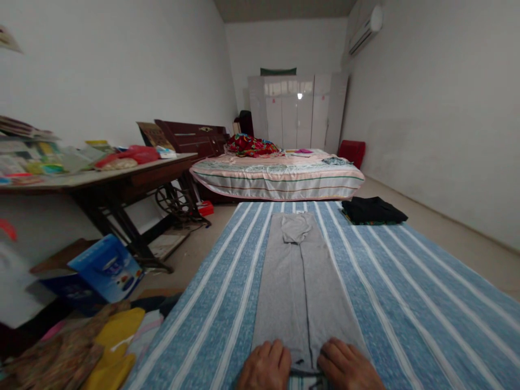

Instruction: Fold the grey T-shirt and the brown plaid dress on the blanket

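A pair of grey pants [284, 292] lies flat and lengthwise on the blue-and-white striped cloth [211, 303], its waist at the far end and both legs pointing toward me. My left hand [266, 365] is at the near end of the left leg, fingers curled over the hem. At the other hem, my right hand [347, 364] has its fingers bent round the fabric in the same way. Both thumbs are mostly hidden. Between the hands, the two leg openings show a dark inner edge.
A folded black garment [374, 210] lies at the striped surface's far right corner. Beyond stands a bed [280, 181] with a red floral quilt [252, 145]. To the left are a cluttered sewing-machine table [134, 169], a blue box [108, 271] and piled clothes [114, 346].
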{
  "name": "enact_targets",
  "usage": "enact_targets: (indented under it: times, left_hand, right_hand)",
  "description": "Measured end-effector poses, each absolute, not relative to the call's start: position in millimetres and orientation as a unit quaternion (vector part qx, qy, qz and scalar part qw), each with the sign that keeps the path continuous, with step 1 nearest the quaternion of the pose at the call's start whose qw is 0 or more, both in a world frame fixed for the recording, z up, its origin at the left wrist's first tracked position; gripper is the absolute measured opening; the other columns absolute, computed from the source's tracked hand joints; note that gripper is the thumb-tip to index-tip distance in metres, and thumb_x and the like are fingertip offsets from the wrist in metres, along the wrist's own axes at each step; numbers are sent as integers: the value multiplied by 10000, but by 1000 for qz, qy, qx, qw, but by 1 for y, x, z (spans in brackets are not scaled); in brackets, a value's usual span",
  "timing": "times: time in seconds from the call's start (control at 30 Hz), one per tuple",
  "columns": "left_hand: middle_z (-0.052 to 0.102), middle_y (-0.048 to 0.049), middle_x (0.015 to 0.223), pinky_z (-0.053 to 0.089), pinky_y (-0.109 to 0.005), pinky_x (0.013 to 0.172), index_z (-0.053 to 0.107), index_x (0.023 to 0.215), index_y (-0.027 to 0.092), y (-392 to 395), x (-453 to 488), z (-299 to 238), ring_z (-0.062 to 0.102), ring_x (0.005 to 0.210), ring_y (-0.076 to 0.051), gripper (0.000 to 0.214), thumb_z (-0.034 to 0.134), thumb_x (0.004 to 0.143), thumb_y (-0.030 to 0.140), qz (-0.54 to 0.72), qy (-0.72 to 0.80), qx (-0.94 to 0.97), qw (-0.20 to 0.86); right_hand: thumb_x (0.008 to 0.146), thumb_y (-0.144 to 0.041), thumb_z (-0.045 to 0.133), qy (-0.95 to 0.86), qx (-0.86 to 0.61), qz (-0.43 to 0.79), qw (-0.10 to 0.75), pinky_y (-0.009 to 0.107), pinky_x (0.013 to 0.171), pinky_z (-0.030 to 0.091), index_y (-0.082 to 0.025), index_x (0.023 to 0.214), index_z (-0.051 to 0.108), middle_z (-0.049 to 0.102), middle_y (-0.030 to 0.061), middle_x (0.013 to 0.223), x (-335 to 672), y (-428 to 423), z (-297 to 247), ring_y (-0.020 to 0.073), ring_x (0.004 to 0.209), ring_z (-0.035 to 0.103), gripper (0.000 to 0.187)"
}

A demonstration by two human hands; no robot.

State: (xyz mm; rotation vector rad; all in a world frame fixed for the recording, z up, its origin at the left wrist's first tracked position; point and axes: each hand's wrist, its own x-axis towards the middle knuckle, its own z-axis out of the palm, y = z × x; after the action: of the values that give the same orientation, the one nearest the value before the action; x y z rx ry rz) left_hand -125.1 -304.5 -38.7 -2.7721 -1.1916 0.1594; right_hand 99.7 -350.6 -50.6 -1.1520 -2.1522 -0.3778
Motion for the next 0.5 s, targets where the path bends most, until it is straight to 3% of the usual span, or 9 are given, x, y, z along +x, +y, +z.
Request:
enact_targets:
  times: [0.17,0.33,0.5]
  left_hand:
    - [608,-77,999,495,-358,803,547,1050,183,-312,-119,5,568,888,-222,301,480,775,81,80,-382,-921,8]
    - [575,-69,997,473,-381,851,524,1029,172,-319,-114,34,533,923,-214,357,434,733,-7,67,-393,-917,-24]
    - [570,-60,951,473,-393,839,530,971,171,-317,-113,30,531,912,-220,348,404,726,-41,63,-390,-918,-23]
  right_hand:
    - [893,-220,482,-818,-443,-121,347,256,672,384,-225,926,574,628,5,852,101,-357,-37,165,790,544,98]
    - [783,-151,533,-813,-479,-68,326,276,749,410,-213,999,576,634,36,955,100,-367,-34,187,882,550,229]
    - [768,-123,528,-802,-505,-65,311,308,847,415,-209,1060,558,627,46,1056,96,-373,-29,211,976,547,306]
